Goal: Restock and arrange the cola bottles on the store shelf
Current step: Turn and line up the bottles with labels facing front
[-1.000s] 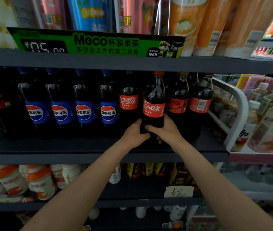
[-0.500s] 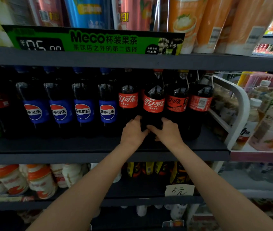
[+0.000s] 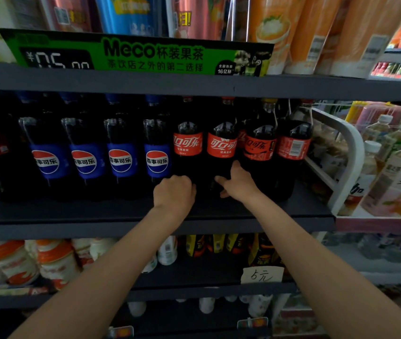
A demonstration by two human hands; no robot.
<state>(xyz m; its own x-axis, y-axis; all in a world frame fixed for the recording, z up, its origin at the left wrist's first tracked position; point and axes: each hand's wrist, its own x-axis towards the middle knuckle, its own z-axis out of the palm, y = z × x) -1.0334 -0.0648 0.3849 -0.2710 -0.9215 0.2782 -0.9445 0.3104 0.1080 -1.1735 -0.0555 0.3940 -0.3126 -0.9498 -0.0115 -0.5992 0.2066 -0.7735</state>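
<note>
Since the earlier frames the red-label bottle (image 3: 220, 152) has gone from held out at the shelf's front to standing back in the row, and the left hand (image 3: 173, 192) has slipped off it to the left. That hand now sits with its fingers curled under, low in front of the next red bottle (image 3: 187, 148); whether it touches that bottle or holds anything I cannot tell, as the dark hides the fingertips. The right hand (image 3: 237, 182) grips the base of the placed bottle, thumb across the front and fingers round its right side, so the bottle stands just above and between the two hands. To finish the step well, I would judge it best to keep the grip low, push straight back until the bottle lines up with its neighbours, and twist it so the label faces out; the label already reads nearly square. The bottle is tall and heavy with liquid, so a push high up could tip it into the one behind. Right of the right hand stand two more red bottles (image 3: 260, 145), the far one showing its barcode, which may want turning. Left of the left hand runs a row of blue-label bottles (image 3: 121, 160). All stand on the dark shelf (image 3: 96, 214).
</note>
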